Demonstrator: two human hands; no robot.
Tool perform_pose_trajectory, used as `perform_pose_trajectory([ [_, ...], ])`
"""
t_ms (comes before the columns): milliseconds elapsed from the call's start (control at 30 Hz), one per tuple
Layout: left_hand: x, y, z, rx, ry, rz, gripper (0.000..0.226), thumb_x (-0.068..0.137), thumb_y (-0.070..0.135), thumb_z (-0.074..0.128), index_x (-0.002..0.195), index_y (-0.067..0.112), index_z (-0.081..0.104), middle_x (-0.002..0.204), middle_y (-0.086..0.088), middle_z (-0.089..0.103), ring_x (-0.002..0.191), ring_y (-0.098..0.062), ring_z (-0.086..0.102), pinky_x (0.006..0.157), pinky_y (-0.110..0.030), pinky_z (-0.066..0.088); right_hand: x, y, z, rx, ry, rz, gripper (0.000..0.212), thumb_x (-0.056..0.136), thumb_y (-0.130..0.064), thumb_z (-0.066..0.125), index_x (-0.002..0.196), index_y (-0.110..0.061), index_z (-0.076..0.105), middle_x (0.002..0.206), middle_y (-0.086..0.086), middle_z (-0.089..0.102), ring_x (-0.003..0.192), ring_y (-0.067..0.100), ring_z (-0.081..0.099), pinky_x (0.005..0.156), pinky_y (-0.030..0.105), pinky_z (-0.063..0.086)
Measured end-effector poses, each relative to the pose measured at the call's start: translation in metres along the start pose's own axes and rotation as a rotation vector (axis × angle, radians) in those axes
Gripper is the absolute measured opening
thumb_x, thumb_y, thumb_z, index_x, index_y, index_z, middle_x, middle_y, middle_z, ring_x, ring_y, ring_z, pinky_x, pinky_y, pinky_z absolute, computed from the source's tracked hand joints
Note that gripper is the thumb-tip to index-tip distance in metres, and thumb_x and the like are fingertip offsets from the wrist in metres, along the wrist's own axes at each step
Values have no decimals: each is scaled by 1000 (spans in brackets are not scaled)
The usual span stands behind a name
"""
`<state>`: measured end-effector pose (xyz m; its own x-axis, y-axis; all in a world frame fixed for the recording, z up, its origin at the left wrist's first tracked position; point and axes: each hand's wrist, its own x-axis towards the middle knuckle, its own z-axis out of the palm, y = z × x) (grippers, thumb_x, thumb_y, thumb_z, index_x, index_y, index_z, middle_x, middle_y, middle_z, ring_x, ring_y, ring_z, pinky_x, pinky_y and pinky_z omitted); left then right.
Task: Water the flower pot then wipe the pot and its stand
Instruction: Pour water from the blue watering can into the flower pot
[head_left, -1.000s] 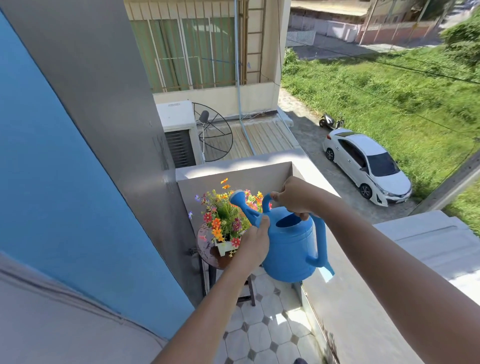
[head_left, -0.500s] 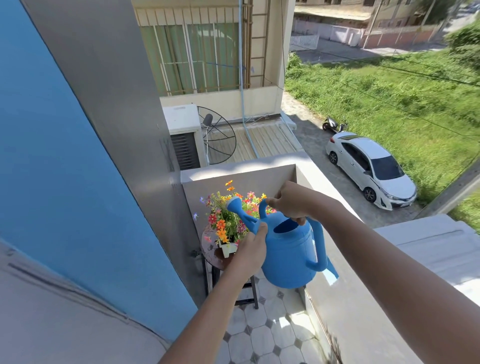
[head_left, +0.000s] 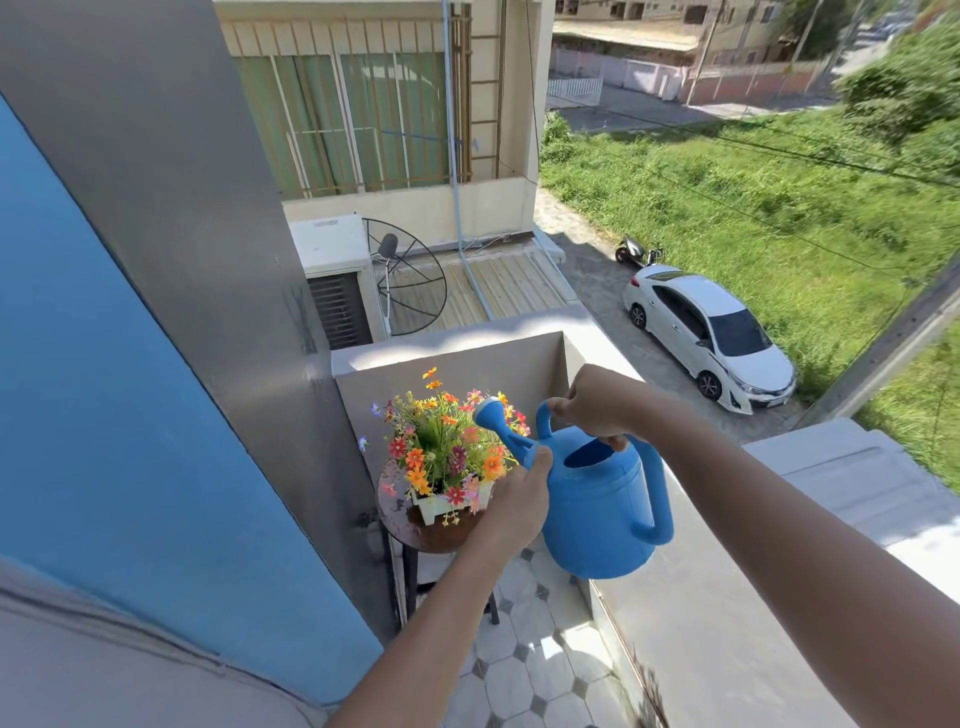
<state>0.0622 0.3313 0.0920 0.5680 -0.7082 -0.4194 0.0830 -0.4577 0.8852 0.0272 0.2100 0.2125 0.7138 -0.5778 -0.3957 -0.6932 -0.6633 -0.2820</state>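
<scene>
- The watering step is looking underway or about to begin, as I judge it: the blue watering can (head_left: 602, 504) is hanging just right of the flower pot (head_left: 451, 503), its spout head (head_left: 489, 411) sitting among the blooms, and no stream is showing.
- The right hand (head_left: 597, 402) is curling its fingers shut around the can's top handle; the left hand (head_left: 514, 501) is cupping the can's front, fingers pressed together near the spout base.
- Wiping is looking untouched; no cloth is showing.
- The pot is holding colourful flowers (head_left: 447, 436) and standing on the round stand (head_left: 400, 512), whose top is appearing dark and wet.
- Water inside the can is not showing through its opening.
</scene>
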Motion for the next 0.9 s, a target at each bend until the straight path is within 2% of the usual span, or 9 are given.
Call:
perform_pose_trajectory([
  [33,2,0,4,1,2,16,84,75,84,20,103,18,65,99,-12,67,88,-27,62,74,-40,44,2,4,-2,9,16,-1,38,99,-31,46,69,-9,53,60,13,62,43,20,51,54,30,51],
  [100,6,0,11,-17,3,41,82,74,86,20,100,22,64,98,-10,68,90,-25,63,73,-38,45,4,11,-6,78,32,5,42,98,-36,47,70,-5,52,58,8,55,44,18,50,45,24,44],
  [200,15,2,13,-21,23,53,80,75,83,22,104,19,61,93,-5,67,83,-16,62,68,-34,45,5,21,-5,192,6,-1,45,99,-38,46,86,2,62,57,13,54,39,22,47,44,23,42],
  [267,20,1,13,-19,50,57,70,82,76,25,104,17,56,89,-3,63,79,-15,59,65,-31,42,8,30,-1,281,-8,0,43,99,-37,45,90,-1,65,60,16,53,40,23,45,43,23,41],
  [400,30,-2,17,-8,104,67,46,97,57,30,114,18,48,98,-1,59,87,-13,59,68,-29,43,18,48,16,437,-45,-16,30,99,-23,42,98,-2,63,65,13,47,46,22,39,45,26,37],
  [500,38,2,20,26,122,102,40,99,50,32,117,17,46,98,-1,58,84,-12,57,64,-27,41,23,61,27,664,-27,14,32,94,-27,43,86,-1,60,59,8,42,45,20,34,43,23,33],
  [600,51,4,24,47,116,140,35,100,46,34,119,20,48,98,-1,59,85,-12,58,66,-29,44,27,71,37,854,20,61,21,86,-25,46,69,-13,49,55,4,39,44,17,30,44,23,28],
  [700,67,8,31,86,104,181,31,100,44,35,116,21,50,100,-2,60,86,-14,58,64,-28,42,33,85,45,980,69,112,20,84,-27,46,68,-16,46,53,2,38,44,17,31,46,24,27],
  [900,119,13,67,193,78,242,37,94,52,39,120,30,53,108,3,64,98,-16,62,82,-33,50,46,124,58,1332,255,185,23,98,-26,40,81,-13,49,54,2,35,39,11,29,42,20,23],
])
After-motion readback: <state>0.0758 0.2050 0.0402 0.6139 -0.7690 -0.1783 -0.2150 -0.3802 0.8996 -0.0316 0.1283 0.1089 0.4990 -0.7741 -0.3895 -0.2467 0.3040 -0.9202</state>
